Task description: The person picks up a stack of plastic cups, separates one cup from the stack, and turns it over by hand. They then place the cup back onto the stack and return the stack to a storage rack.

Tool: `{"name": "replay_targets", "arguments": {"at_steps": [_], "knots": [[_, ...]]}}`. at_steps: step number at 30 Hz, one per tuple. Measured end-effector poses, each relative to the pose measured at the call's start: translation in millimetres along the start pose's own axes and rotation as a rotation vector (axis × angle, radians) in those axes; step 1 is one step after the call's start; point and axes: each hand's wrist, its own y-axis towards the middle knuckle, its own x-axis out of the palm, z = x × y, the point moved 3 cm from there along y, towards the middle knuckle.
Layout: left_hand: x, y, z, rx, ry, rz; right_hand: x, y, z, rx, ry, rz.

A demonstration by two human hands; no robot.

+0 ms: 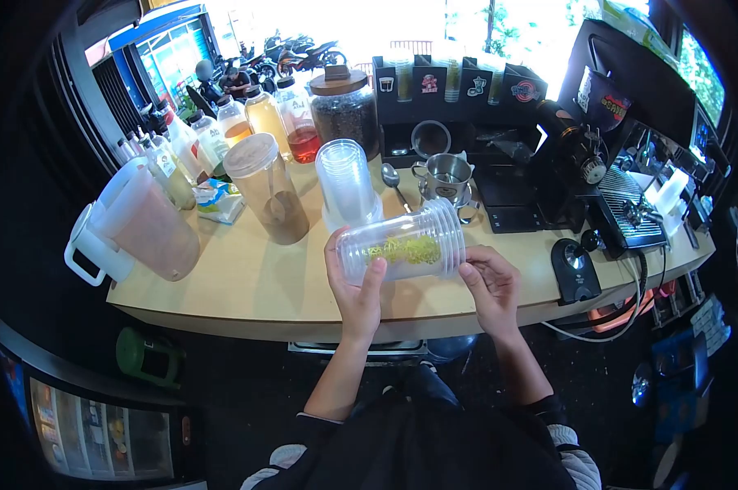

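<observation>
A short stack of clear plastic cups (pixel 402 249) with a yellow-green print lies on its side in the air, above the front of the wooden counter. My left hand (pixel 357 286) is wrapped round the base end, thumb on the near side. At the rim end, my right hand (pixel 490 286) has its fingers and thumb closed on the edges of the nested rims. Just behind the held cups stands another stack of clear cups (pixel 342 175). A spoon (pixel 393 181) and a steel cup (pixel 447 174) rest on the counter to its right.
On the wooden counter (pixel 222 298) stand a jar of brown powder (pixel 271 196), a pinkish pitcher (pixel 153 224), several syrup bottles (pixel 264 114) and a dark-filled jar (pixel 343 114). An espresso machine (pixel 630 204) and a black tamping stand (pixel 575 269) are at the right.
</observation>
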Motion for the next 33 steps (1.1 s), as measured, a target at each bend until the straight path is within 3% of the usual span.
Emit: {"name": "replay_targets", "arguments": {"at_steps": [22,28,33], "knots": [[-4.4,-11.7,16.3,0.254,0.108,-0.073,4.3,-1.2,-1.7,0.057,0.109,0.0],[-5.5,-10.4,7.2,0.191,0.145,-0.08,6.7,-2.5,-2.8,0.049,0.073,-0.052],[-10.0,-13.1,-9.8,-0.04,0.012,-0.018,6.0,-2.9,-4.6,0.095,-0.077,-0.077]]}}
